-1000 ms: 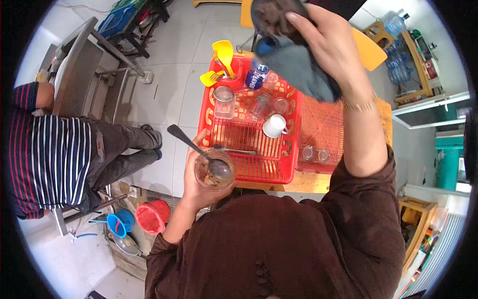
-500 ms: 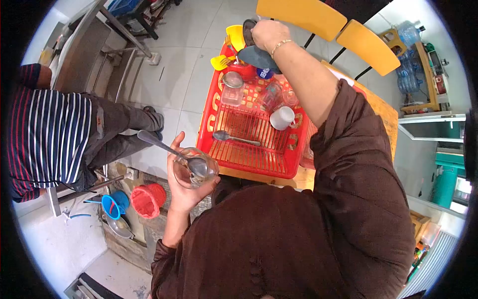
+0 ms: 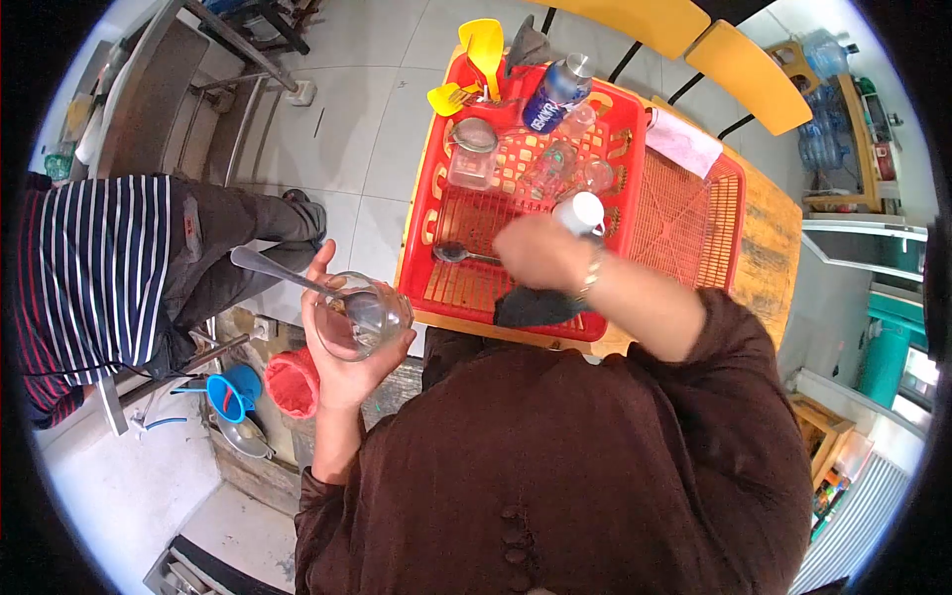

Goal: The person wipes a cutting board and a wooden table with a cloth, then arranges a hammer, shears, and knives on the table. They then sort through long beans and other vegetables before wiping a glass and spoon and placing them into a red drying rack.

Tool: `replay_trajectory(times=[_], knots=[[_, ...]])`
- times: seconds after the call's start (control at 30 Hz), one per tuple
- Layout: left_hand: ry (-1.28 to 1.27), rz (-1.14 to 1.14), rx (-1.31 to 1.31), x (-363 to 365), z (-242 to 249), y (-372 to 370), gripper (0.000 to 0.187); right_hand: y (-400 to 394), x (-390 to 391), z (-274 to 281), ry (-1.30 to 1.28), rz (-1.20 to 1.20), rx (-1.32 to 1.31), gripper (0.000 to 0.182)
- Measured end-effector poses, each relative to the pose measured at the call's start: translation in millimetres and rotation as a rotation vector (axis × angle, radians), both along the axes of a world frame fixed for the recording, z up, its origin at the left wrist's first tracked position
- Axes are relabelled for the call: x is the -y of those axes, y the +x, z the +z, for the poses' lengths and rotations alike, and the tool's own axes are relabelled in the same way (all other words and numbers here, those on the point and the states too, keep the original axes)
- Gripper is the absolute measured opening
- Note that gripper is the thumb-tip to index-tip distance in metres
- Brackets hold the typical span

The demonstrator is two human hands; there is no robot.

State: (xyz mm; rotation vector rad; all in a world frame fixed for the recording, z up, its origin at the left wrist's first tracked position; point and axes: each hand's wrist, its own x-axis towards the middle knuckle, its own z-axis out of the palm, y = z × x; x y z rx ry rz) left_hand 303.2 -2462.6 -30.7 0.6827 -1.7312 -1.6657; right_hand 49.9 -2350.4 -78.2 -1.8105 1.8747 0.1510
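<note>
A clear glass (image 3: pixel 365 319) is in my left hand (image 3: pixel 347 372), left of the red dish rack (image 3: pixel 421 213). A metal spoon (image 3: pixel 273 266) leans in the glass, its handle sticking out to the upper left. My right hand (image 3: pixel 545 253) is closed over the front part of the rack, just below a white cup (image 3: pixel 578 213). A dark grey item (image 3: pixel 537 307) extends beneath that hand and seems held in it; its shape is partly hidden. Another spoon (image 3: pixel 453 253) lies in the rack, beside my right fingers.
A strainer (image 3: pixel 474 135), blue bottle (image 3: pixel 555 94) and yellow utensils (image 3: pixel 483 50) fill the rack's far end. A second red basket (image 3: pixel 684 213) stands right. A person in a striped shirt (image 3: pixel 99 268) is at the left, near a blue bucket (image 3: pixel 233 392). Yellow chairs (image 3: pixel 749 74) stand beyond.
My right hand has come back from the rack's far end to its near part, with the dark grey item. The left hand, with the glass and spoon, has shifted slightly left.
</note>
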Motion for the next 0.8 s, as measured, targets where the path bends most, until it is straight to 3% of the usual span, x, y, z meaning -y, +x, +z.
replay_trajectory(times=[0.1, 0.2, 0.37, 0.6, 0.7, 0.8], knots=[[-0.051, -0.015, 0.008, 9.0, 2.7, -1.6, 0.095, 26.0, 1.7, -65.8, 0.098, -0.069, 0.009, 0.022], [-0.114, -0.044, 0.031, 14.3, 2.0, -3.0, 0.094, 42.5, 15.7, -129.2, -0.036, -0.310, 0.005, 0.019], [-0.102, -0.058, 0.060, 15.4, 0.7, 0.0, 0.093, 56.3, 31.1, -146.4, 0.046, -0.164, -0.007, 0.022], [-0.072, 0.012, 0.129, 27.5, 8.2, 11.1, 0.091, 18.4, 15.7, -73.0, 0.186, -0.099, 0.022, 0.018], [0.009, 0.036, 0.106, 33.6, 7.4, 14.7, 0.091, -4.6, 6.4, 17.3, -0.076, -0.269, 0.342, 0.017], [-0.119, 0.014, 0.053, 36.4, 2.0, 13.4, 0.099, -39.1, 10.8, 56.4, -0.506, -0.571, 0.440, 0.019]])
